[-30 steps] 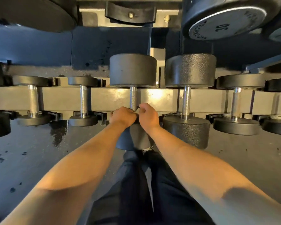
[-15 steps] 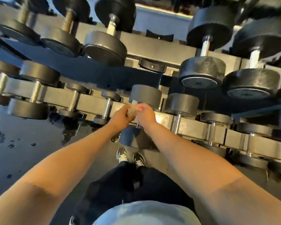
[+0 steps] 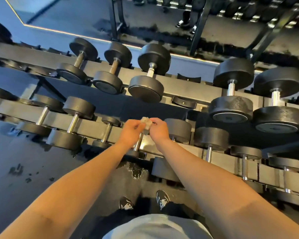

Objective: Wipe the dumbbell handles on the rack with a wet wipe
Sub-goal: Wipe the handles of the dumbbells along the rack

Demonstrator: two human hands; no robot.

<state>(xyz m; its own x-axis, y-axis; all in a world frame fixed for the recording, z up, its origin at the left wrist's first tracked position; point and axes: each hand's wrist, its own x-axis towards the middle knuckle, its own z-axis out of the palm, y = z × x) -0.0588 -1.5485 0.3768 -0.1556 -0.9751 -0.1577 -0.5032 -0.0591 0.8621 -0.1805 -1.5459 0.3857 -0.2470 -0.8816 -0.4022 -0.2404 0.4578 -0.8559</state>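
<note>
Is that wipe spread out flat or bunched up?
Bunched up: the wipe shows as a crumpled wad pinched between the left hand and right hand.

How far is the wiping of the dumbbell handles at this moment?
Done: cannot tell; no handle looks visibly wiped. In hand: left hand and right hand both pinch the crumpled wet wipe above a lower-row chrome handle, not on it. Left: seemingly most handles, including the upper row.

The rack (image 3: 185,91) carries 2 tiers of dumbbells, the upper tier behind the lower. Both hands meet above the lower tier, left hand (image 3: 130,131) left of right hand (image 3: 158,129), the wet wipe (image 3: 146,123) between them. 2 shoes (image 3: 143,202) stand on the floor (image 3: 24,161) before the rack.
</note>
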